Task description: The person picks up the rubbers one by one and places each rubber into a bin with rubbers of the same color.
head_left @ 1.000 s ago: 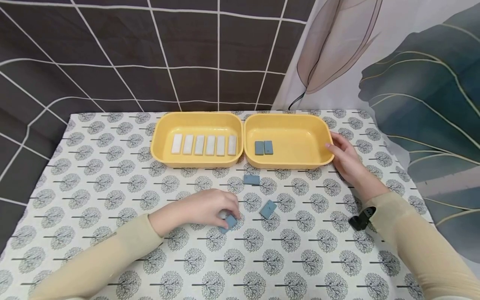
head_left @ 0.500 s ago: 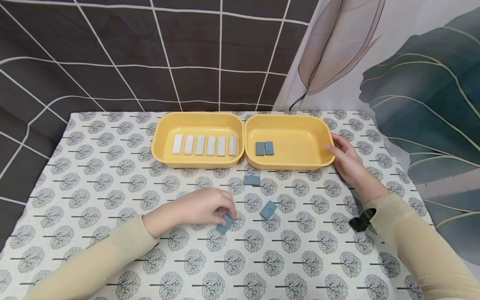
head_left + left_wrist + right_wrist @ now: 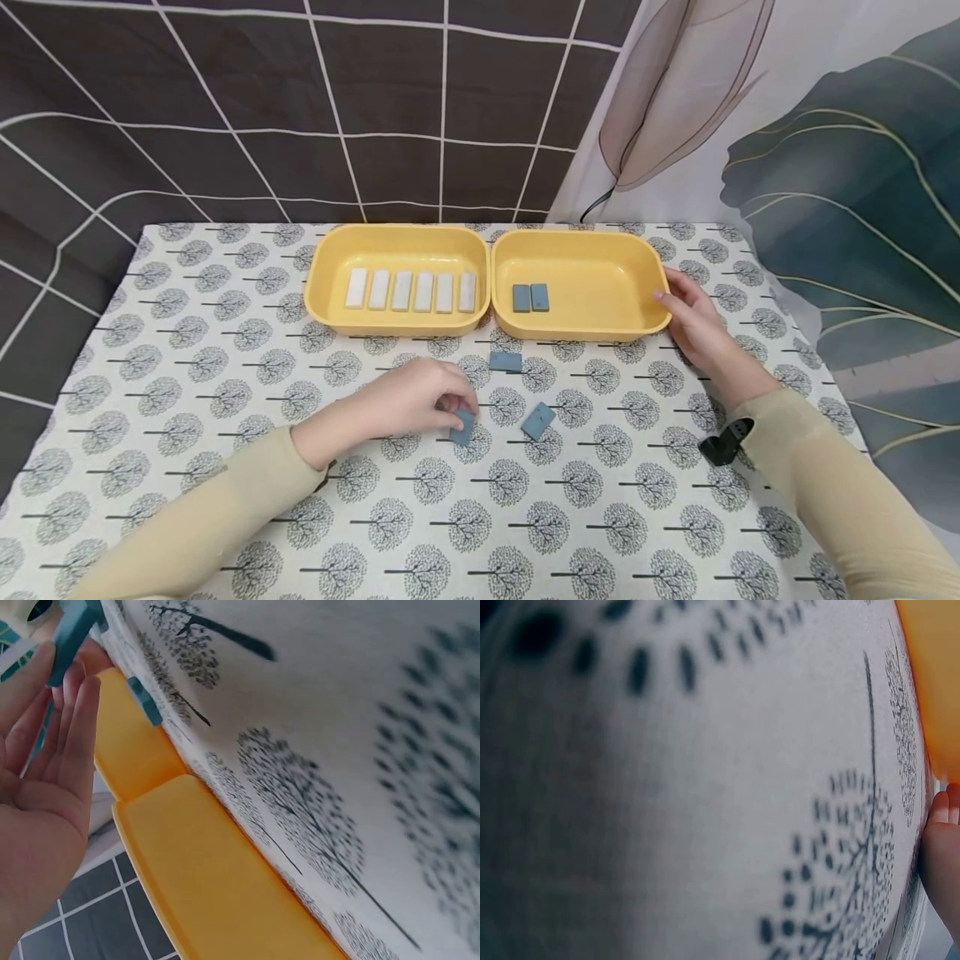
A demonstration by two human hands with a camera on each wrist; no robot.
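My left hand (image 3: pixel 420 398) pinches a small blue rectangular block (image 3: pixel 462 429) between thumb and fingers. In the left wrist view, that block (image 3: pixel 73 641) stands tilted at the fingertips, above the cloth. My right hand (image 3: pixel 699 327) grips the right end of the right yellow tray (image 3: pixel 600 330), thumb over the rim and fingers outside. Two blue blocks (image 3: pixel 530 297) lie side by side in that tray, at its left. On the cloth lie two more: one block (image 3: pixel 506 362) just before the trays, another block (image 3: pixel 538 422) slanted, right of my left hand.
A left yellow tray (image 3: pixel 397 328) stands against the right one, with several white blocks (image 3: pixel 401 291) in a row inside. The tablecloth (image 3: pixel 585 533) has a tree print. A dark tiled-pattern backdrop (image 3: pixel 382 92) rises behind the table, with a leaf-patterned curtain (image 3: pixel 847 208) at right.
My left hand first drew back slightly left, then moved a little right and toward the trays, the blue block turning more upright in its fingers. My right hand has stayed on the tray.
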